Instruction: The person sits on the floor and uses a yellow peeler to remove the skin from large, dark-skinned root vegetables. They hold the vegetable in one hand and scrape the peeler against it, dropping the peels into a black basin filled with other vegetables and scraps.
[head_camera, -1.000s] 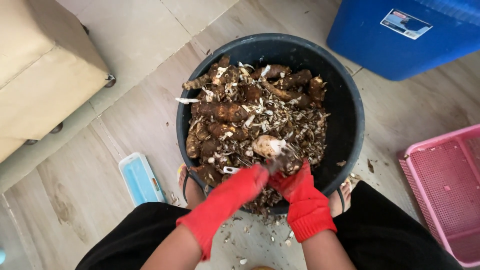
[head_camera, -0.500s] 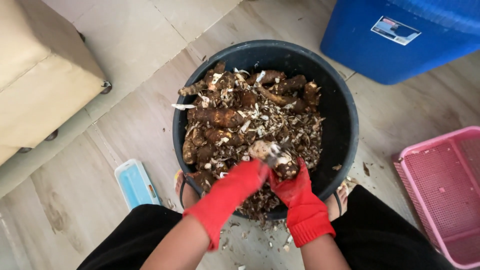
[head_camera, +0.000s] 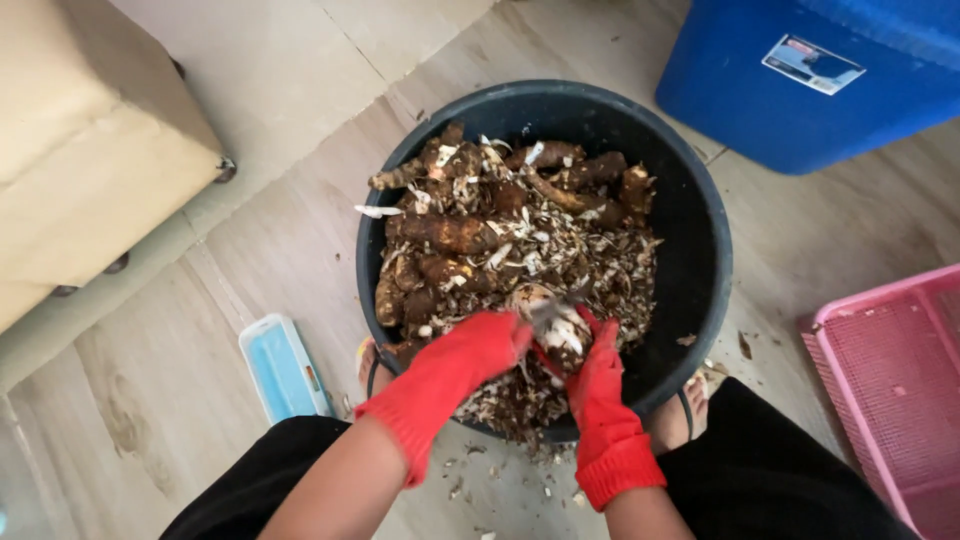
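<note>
1. A round black tub (head_camera: 700, 250) sits on a pale wood-look floor (head_camera: 200, 400), seen from above between the person's knees. It is heaped with brown, soil-covered roots (head_camera: 450, 232) mixed with pale peel scraps (head_camera: 600, 270).
2. A blue plastic bin (head_camera: 800, 90) stands beyond the tub at the upper right, close to its rim. A beige cushioned piece of furniture (head_camera: 80, 150) fills the upper left, well apart from the tub.
3. A pink mesh basket (head_camera: 890, 380) lies at the right edge, near the person's right knee. What it holds cannot be seen.
4. A light blue flat box (head_camera: 285, 368) lies on the floor just left of the tub.
5. The left hand (head_camera: 470, 350), in a red glove, reaches over the tub's near rim. Its fingers are curled closed toward a partly peeled root (head_camera: 555, 320); what they grip is hidden.
6. The right hand (head_camera: 598, 365), also red-gloved, wraps its fingers closely around that root, holding it just above the heap at the tub's near side.
7. Small peel bits (head_camera: 500, 480) lie scattered on the floor under the wrists.
</note>
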